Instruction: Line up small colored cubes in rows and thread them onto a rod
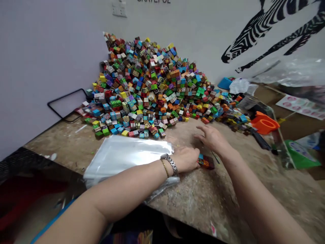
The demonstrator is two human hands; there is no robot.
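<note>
My left hand [186,158], with a metal watch and a thin bracelet at the wrist, is curled at the left end of a small block of colourful cubes [206,162] on the table. Its fingers close on that end; the fingertips are partly hidden. My right hand [212,137] hovers behind the block, fingers stretched out and apart, holding nothing. Under my left wrist and forearm lies a stack of clear plastic bags [127,154]. Beyond both hands rises a large heap of small printed cubes [152,88] in many colours.
The heap leans against the wall [198,30]. A black wire frame [67,105] stands at the left. To the right are an orange plastic piece [265,122], a black-handled tool [261,140], a clear panel [276,135] and a green item [301,157]. The table's front edge runs below my arms.
</note>
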